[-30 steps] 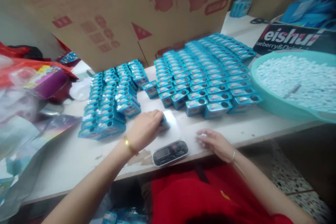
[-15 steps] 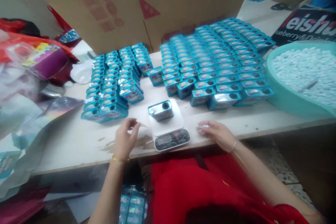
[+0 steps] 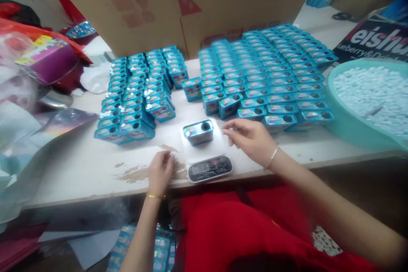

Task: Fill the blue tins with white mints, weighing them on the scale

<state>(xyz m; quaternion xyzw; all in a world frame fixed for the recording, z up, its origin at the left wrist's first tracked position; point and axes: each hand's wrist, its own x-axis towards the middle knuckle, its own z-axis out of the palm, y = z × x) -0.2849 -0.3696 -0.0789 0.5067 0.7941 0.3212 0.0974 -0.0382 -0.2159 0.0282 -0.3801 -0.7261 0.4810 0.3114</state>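
Observation:
A blue tin point(image 3: 199, 136) with a round dark hole in its top stands on the white plate of a small digital scale point(image 3: 210, 170). My left hand point(image 3: 160, 172) rests low over the table, left of the scale, with its fingers curled in and closed. Whatever it may hold is hidden. From the right, my right hand point(image 3: 250, 138) reaches to the edge of the scale plate, thumb and fingers pinched together. A small whitish spot shows at these fingers, too blurred to name. Neither hand touches the tin.
Rows of blue tins point(image 3: 270, 76) stand behind and right of the scale. More tins point(image 3: 137, 129) at left have white pellets on top. A turquoise basin point(image 3: 347, 129) of white pellets stands at right. Behind is a large cardboard box point(image 3: 149, 12); plastic sheets point(image 3: 38, 144) lie left.
My right hand has moved left and up, from the table beside the scale to the plate's right edge. My left hand has come slightly lower and nearer the scale. The tin stays on the plate.

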